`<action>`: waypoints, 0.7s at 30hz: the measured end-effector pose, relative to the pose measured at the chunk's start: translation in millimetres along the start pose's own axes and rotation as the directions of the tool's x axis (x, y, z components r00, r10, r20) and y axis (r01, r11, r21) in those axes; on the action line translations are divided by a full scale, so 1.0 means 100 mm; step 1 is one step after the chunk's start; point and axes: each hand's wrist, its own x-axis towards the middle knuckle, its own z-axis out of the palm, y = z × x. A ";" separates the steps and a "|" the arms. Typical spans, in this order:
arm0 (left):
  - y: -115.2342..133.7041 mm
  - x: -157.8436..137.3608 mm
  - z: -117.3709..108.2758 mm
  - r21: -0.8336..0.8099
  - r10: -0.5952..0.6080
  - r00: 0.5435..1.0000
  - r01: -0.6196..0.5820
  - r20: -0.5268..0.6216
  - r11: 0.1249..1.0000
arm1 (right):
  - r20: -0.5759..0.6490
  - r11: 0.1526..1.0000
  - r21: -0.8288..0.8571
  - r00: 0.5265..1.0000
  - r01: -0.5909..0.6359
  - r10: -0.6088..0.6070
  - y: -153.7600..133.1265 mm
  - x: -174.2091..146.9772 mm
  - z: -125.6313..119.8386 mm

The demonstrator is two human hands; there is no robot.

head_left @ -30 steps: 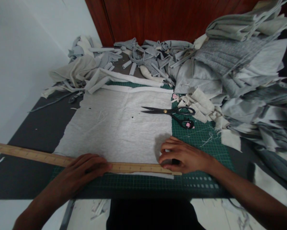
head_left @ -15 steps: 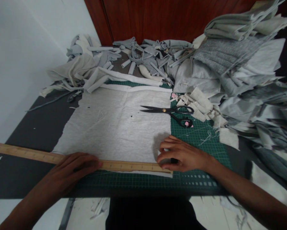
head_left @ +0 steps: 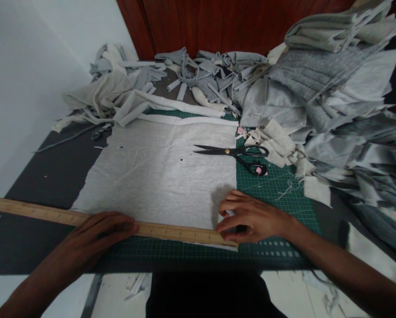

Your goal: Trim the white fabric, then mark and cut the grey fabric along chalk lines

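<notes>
Seen from the wearer's head, two bare hands work at the near edge of a dark bench (head_left: 58, 176). A long wooden ruler (head_left: 178, 233) lies across the near side of a pale grey piece of fabric (head_left: 151, 176), its left end reaching well past the cloth. A thin sliver of the fabric shows on the near side of the ruler, toward its right end.

The left hand (head_left: 101, 229) rests palm down over the ruler, fingers close to one another; whether it grips or only presses cannot be told. The right hand (head_left: 250, 216) touches the ruler's right end, thumb and fingers bent with a gap between them; whether they pinch anything is unclear.

Black scissors (head_left: 227, 151) lie on the fabric, blades slightly parted and pointing left, handles over a green cutting mat (head_left: 267, 190). A white strip (head_left: 184, 121) runs along the fabric's far edge. Small cream scraps (head_left: 277, 139) sit just beyond the handles, beside a tall pile of grey cloth (head_left: 323, 75). More crumpled cloth (head_left: 108, 88) is heaped at the back left, near a white wall (head_left: 45, 79). Behind stands a reddish-brown wooden panel (head_left: 244, 26).
</notes>
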 end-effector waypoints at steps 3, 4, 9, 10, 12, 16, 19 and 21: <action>0.01 0.03 0.00 0.045 0.003 0.999 -0.001 -0.041 0.999 | 0.007 1.000 -0.002 1.000 -0.015 0.015 -0.01 0.00 0.00; 0.00 0.03 -0.01 0.063 0.002 0.998 0.002 -0.068 0.998 | 0.009 1.000 -0.004 1.000 -0.021 0.021 -0.01 0.00 0.00; -0.32 -0.25 -0.18 0.127 -0.104 0.982 0.124 -0.155 0.984 | 0.005 1.000 -0.011 1.000 -0.027 0.027 -0.05 0.00 -0.02; -0.42 -0.36 -0.21 0.136 -0.122 0.979 0.145 -0.161 0.980 | -0.003 1.000 -0.010 1.000 -0.021 0.021 -0.06 0.00 -0.03; -0.63 -0.61 -0.27 0.144 -0.138 0.980 0.158 -0.144 0.977 | -0.004 1.000 -0.009 1.000 -0.009 0.009 -0.09 0.01 -0.03; -0.88 -0.91 -0.28 0.085 -0.179 0.980 0.186 -0.083 0.979 | 0.034 1.000 -0.011 0.999 -0.005 0.005 -0.13 0.02 -0.01; -0.92 -0.93 -0.25 0.080 -0.171 0.979 0.180 -0.116 0.980 | 0.031 1.000 -0.015 1.000 0.003 -0.002 -0.12 0.01 0.03; -0.91 -0.88 -0.23 0.087 -0.169 0.975 0.182 -0.143 0.979 | 0.019 1.000 -0.021 1.000 0.005 -0.004 -0.12 0.01 0.05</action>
